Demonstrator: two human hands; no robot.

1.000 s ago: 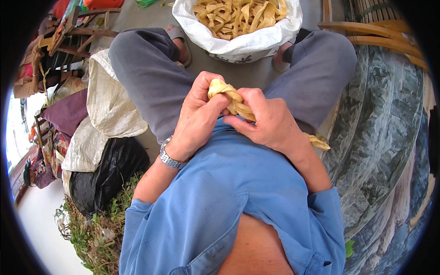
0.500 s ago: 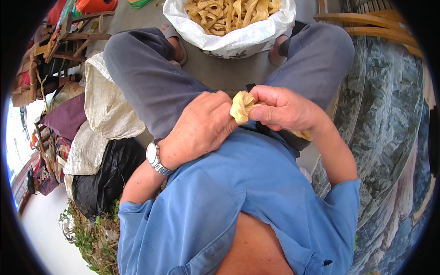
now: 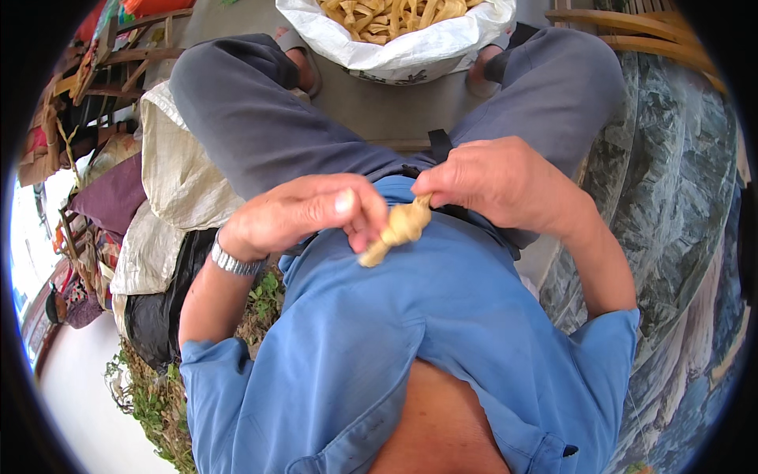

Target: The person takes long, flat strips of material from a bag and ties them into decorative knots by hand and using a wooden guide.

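Note:
A knotted tan strip (image 3: 405,224), slightly blurred, dangles over the blue shirt (image 3: 418,276) at my waist. My right hand (image 3: 493,182) pinches its upper end between thumb and fingers. Just left of the strip, my left hand (image 3: 304,213), with a steel watch at its wrist, has loosely curved fingers apart; whether their tips touch the strip I cannot tell. Beyond my grey-trousered legs, a white woven sack (image 3: 363,55) holds several similar tan strips (image 3: 387,20).
Cream sacks (image 3: 185,170), a maroon cloth (image 3: 110,201), black plastic (image 3: 150,324) and dried greenery (image 3: 154,403) lie at my left, near wooden furniture (image 3: 138,55). At right are slatted wooden furniture (image 3: 647,43) and a grey-green patterned surface (image 3: 663,197).
My hands have moved apart: the left has shifted left and loosened from the strip, while the right keeps hold. The knotted strip now hangs lower and aslant.

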